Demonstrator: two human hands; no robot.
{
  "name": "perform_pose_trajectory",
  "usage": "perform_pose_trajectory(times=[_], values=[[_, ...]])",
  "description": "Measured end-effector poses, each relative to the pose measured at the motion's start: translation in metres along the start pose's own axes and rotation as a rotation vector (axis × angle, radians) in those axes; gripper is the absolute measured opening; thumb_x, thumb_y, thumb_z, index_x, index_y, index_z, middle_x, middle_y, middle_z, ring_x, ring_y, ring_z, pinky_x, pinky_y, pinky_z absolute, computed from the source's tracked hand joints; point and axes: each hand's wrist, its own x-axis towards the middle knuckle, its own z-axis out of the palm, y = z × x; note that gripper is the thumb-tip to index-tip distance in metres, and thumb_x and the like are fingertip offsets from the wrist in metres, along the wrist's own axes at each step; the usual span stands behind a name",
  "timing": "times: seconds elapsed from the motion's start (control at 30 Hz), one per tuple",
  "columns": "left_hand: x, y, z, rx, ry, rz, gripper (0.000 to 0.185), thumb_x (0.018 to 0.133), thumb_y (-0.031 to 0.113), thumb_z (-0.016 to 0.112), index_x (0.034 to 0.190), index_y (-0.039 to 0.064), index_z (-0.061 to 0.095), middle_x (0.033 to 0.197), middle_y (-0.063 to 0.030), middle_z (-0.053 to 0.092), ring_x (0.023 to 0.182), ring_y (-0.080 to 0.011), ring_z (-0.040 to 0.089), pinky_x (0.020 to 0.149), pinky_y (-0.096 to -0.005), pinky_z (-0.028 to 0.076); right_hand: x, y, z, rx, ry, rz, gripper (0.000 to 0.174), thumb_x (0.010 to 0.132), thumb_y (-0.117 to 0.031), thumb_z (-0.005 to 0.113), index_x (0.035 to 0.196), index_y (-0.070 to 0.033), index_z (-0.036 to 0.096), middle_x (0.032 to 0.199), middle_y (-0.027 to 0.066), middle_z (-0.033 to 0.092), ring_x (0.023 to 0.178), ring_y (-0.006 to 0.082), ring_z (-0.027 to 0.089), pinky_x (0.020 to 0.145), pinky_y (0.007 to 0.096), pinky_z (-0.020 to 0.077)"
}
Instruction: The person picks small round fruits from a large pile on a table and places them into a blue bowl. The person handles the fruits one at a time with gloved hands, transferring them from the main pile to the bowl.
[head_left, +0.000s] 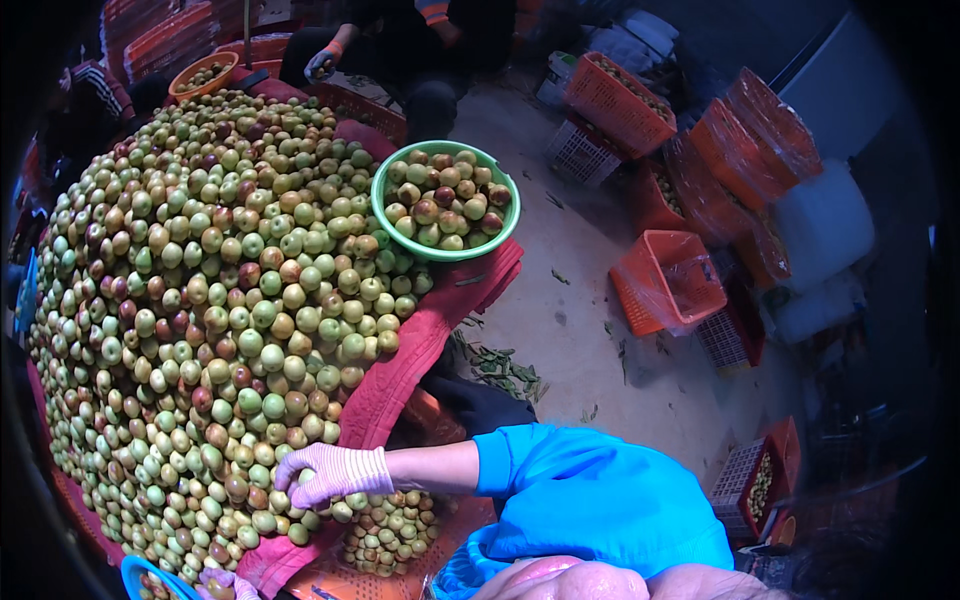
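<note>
A large heap of green and reddish jujubes (225, 315) spreads before me on a red quilted cloth (397, 375). My right hand (334, 476), in a pale striped glove, rests at the heap's near edge with thumb and fingers around a green jujube (306, 475). Low in the picture, my left hand (229, 583), also gloved, holds a reddish jujube (220, 589) beside a blue basin (135, 570); the frame's lower edge cuts off part of that hand. Below my right forearm, more jujubes (394, 532) lie in an orange plastic crate (322, 577).
A green bowl (382, 217) of jujubes stands on the cloth's far corner. An orange bowl (180, 84) sits at the back. Another person's gloved hand (322, 64) is beyond the heap. Orange crates (637, 300) stand on the right, and leaves (506, 371) litter the floor.
</note>
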Motion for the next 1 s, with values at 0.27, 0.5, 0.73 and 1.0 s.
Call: perform_pose_trajectory(times=[0.27, 0.5, 0.73, 1.0], values=[[0.015, -0.053, 0.069, 0.148, 0.076, 0.066, 0.033, 0.091, 0.012, 0.061, 0.12, -0.003, 0.054, 0.115, -0.0135, 0.062, 0.095, -0.0217, 0.06, 0.072, -0.0314, 0.052, 0.012, -0.021, -0.013, 0.206, -0.063, 0.042, 0.029, 0.085, -0.012, 0.051, 0.111, -0.003, 0.059, 0.062, 0.0053, 0.058, 0.046, 0.0112, 0.054, 0.038, 0.0245, 0.042], [0.029, -0.057, 0.09, 0.18, 0.074, 0.084, 0.034, 0.091, 0.013, 0.061, 0.119, -0.003, 0.054, 0.114, -0.0131, 0.062, 0.091, -0.0206, 0.059, 0.069, -0.0301, 0.05, 0.046, -0.016, -0.024, 0.185, -0.035, 0.051, 0.034, 0.087, -0.019, 0.058, 0.116, -0.001, 0.058, 0.073, 0.0051, 0.06, 0.06, 0.011, 0.056, 0.051, 0.0249, 0.0478], [0.032, -0.055, 0.088, 0.198, 0.083, 0.105, 0.034, 0.091, 0.015, 0.062, 0.119, -0.003, 0.054, 0.112, -0.0127, 0.061, 0.087, -0.0194, 0.057, 0.066, -0.0289, 0.049, 0.033, -0.022, -0.014, -0.182, 0.013, -0.068, 0.048, 0.074, -0.02, 0.072, 0.117, -0.002, 0.059, 0.103, 0.0121, 0.063, 0.097, 0.0211, 0.061, 0.083, 0.0324, 0.0503], [0.031, -0.04, 0.082, 0.205, 0.068, 0.132, 0.035, 0.091, 0.016, 0.062, 0.119, -0.003, 0.054, 0.111, -0.0123, 0.061, 0.082, -0.0182, 0.056, 0.062, -0.0274, 0.047, 0.033, -0.032, -0.001, -0.146, -0.064, 0.128, 0.029, 0.086, -0.031, 0.064, 0.1, -0.006, 0.059, 0.079, 0.0027, 0.061, 0.073, 0.0117, 0.059, 0.066, 0.0277, 0.0496]])
